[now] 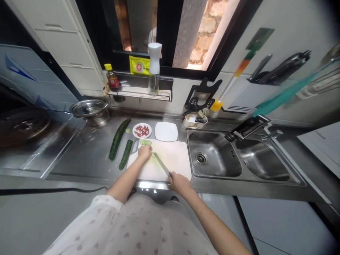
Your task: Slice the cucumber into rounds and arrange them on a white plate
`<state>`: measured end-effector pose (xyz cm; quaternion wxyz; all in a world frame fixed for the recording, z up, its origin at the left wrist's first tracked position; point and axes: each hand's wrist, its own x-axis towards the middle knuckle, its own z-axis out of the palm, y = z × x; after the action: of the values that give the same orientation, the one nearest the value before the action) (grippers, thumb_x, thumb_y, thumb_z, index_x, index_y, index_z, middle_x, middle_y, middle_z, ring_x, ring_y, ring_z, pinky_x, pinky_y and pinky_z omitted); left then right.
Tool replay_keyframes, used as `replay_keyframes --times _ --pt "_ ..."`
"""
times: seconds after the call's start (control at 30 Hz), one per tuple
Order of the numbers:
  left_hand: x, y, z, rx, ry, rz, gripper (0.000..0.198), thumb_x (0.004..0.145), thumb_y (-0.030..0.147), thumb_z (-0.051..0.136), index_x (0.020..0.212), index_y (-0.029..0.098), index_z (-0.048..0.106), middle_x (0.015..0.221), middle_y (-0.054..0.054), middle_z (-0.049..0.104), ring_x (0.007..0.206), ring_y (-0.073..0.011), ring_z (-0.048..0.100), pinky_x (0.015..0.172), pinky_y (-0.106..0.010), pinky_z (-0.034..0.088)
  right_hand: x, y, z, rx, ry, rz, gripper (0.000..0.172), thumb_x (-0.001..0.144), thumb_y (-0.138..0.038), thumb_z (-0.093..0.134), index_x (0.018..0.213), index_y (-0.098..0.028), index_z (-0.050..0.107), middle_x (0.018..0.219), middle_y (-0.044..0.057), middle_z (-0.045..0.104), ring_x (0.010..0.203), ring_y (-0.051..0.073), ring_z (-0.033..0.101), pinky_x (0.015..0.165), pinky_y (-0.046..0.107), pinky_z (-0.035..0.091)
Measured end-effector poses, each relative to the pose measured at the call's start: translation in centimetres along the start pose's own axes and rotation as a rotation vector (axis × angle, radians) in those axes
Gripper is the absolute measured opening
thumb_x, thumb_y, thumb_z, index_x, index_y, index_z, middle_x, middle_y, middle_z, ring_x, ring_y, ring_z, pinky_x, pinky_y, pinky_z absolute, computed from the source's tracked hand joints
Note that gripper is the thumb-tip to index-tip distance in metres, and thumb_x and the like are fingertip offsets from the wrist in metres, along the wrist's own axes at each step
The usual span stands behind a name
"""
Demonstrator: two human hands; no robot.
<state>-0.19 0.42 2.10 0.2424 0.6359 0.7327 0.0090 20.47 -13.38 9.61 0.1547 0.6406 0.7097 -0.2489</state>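
On the white cutting board (174, 156), my left hand (145, 152) rests with its fingers bent and close together. Just beyond it lies a short row of cucumber slices (145, 142); whatever is under the fingers is hidden. My right hand (180, 183) grips the handle of a knife (162, 164), its blade slanting up and left over the board. At the knife's tip lies a single thin cucumber slice (153, 154). Left of the board are a cut length of cucumber (125, 154) and a long whole cucumber (118, 140). A small cucumber end (128, 130) sits between them and the plates.
Behind the board stand a round plate of chopped reddish pieces (142, 131) and a white square plate (166, 131). A double sink (215, 170) adjoins on the right. A lidded steel pot (91, 111) is at the back left. Bottles stand on the wall rack (138, 92).
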Motion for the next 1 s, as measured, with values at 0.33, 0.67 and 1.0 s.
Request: replay_keyframes --times 0.33,0.67,1.0 --pt "-0.1 0.2 -0.2 0.006 -0.003 -0.006 0.022 0.078 0.026 0.056 0.098 0.026 0.067 0.103 -0.006 0.069 0.101 -0.0219 0.062 0.084 -0.03 0.044 0.0 -0.4 -0.1 -0.004 -0.005 0.009 0.035 0.096 -0.035 0.034 0.114 -0.017 0.058 0.099 0.014 0.069 0.094 0.023 0.066 0.074 0.031 0.044" --pt "0.1 0.0 0.1 0.026 0.01 0.015 0.024 0.078 0.026 0.055 0.099 0.027 0.067 0.104 -0.006 0.069 0.104 -0.0238 0.061 0.086 -0.033 0.044 0.0 -0.2 0.2 -0.004 0.021 -0.002 0.034 0.095 -0.032 0.035 0.111 -0.016 0.06 0.098 0.014 0.07 0.096 0.023 0.066 0.076 0.031 0.044" --pt "0.3 -0.1 0.3 0.015 0.01 0.013 0.023 0.078 0.028 0.057 0.099 0.027 0.067 0.105 -0.005 0.069 0.104 -0.023 0.061 0.085 -0.031 0.044 0.4 -0.9 -0.3 -0.005 0.011 -0.004 0.035 0.095 -0.033 0.035 0.113 -0.016 0.06 0.101 0.015 0.07 0.098 0.023 0.065 0.077 0.032 0.045"
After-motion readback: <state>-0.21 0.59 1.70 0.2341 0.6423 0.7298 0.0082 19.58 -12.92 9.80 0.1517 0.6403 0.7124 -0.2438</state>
